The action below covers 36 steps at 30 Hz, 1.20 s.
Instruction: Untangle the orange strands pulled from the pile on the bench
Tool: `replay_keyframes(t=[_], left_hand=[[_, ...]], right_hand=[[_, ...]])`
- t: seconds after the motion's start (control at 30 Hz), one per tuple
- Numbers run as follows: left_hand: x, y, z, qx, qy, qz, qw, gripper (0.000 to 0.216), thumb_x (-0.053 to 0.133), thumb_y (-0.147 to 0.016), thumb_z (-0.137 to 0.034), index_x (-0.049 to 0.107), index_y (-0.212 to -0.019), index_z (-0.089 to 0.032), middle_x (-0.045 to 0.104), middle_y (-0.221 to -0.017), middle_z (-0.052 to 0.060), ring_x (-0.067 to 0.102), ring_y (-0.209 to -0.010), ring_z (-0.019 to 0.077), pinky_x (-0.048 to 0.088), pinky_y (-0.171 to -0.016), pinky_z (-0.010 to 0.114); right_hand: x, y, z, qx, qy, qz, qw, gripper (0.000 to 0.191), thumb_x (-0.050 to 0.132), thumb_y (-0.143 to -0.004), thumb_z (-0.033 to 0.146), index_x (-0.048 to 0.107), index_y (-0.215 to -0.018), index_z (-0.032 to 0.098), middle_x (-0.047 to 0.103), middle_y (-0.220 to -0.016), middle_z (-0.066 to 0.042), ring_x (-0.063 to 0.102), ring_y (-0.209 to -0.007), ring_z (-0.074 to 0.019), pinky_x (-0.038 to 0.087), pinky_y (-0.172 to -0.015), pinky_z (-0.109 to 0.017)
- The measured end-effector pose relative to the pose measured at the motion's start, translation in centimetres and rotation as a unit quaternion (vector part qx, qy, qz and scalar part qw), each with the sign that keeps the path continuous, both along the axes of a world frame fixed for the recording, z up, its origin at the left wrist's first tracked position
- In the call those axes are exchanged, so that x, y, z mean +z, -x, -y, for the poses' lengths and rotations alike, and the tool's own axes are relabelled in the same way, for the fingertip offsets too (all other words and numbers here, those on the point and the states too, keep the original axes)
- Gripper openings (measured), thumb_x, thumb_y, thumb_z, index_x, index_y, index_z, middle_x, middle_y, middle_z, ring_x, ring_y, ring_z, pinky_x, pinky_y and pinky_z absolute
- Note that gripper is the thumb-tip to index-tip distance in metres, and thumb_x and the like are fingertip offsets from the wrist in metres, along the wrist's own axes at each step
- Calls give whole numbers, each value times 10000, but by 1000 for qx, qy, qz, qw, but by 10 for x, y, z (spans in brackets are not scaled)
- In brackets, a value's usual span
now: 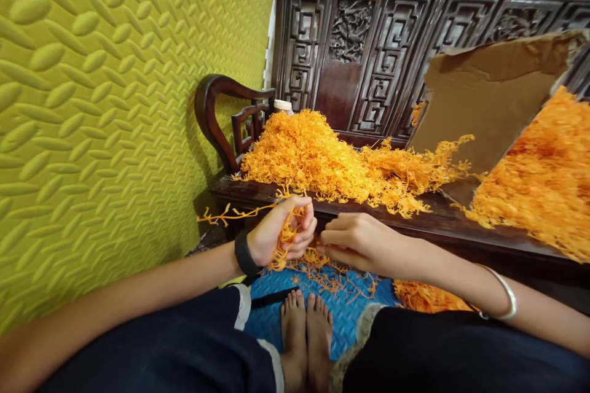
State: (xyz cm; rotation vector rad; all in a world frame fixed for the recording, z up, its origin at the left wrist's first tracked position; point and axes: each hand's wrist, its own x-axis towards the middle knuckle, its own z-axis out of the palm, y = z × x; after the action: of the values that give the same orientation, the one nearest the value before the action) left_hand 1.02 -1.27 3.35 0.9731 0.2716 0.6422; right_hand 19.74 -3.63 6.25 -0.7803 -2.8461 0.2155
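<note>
My left hand, with a black band on its wrist, is closed round a bunch of orange branching plastic strands. One thin strand sticks out to the left, and more hang below the palm. Close by on the right, my right hand has its fingers curled in toward the left hand. Its fingertips are mostly hidden, so what they pinch cannot be made out. Just beyond both hands, a heap of the same orange pieces lies on a dark wooden bench.
A cardboard sheet leans by a second orange heap at right. Behind the first heap stands a white-lidded container. A yellow textured mat rises on the left. Loose orange bits lie on the blue floor mat near my feet.
</note>
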Motion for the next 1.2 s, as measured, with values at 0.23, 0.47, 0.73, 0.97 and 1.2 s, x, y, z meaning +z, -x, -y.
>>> replay_keyframes(t=[0.23,0.47,0.73,0.97,1.2], left_hand=[[6,1,8,-51,-52,-74,995,388,395,-864,-374,422,-532,-174,311,-375,-69,234,-294,45,201,-320,164],[10,-3,15,-41,-80,-103,991,411,404,-862,-371,400,-499,-179,293,-358,-70,202,-295,42,170,-329,183],[9,12,9,1,-66,-98,993,408,407,-867,-353,397,-499,-177,280,-366,-72,186,-288,38,156,-316,174],[11,14,-2,62,11,16,998,434,316,-893,-352,401,-506,-175,278,-369,-63,175,-281,48,181,-295,157],[11,10,-1,88,60,64,992,463,260,-899,-350,400,-495,-171,269,-370,-57,163,-276,51,202,-279,151]], right_hand=[[8,-24,-1,13,204,-25,979,329,395,-939,314,431,-650,160,377,-602,41,325,-542,-65,307,-557,-206],[4,-27,-1,-1,218,-50,975,320,428,-923,309,411,-640,161,372,-595,46,319,-543,-61,297,-543,-195],[-1,-66,-11,-157,68,-127,977,353,422,-905,360,386,-601,184,376,-546,40,337,-499,-81,294,-503,-221],[1,-82,-28,-315,-112,-273,902,247,523,-839,421,557,-717,208,599,-705,-30,553,-658,-171,426,-667,-308],[14,-79,-104,-350,-192,-408,821,251,602,-760,396,556,-919,207,615,-823,-73,602,-744,-204,492,-722,-373]])
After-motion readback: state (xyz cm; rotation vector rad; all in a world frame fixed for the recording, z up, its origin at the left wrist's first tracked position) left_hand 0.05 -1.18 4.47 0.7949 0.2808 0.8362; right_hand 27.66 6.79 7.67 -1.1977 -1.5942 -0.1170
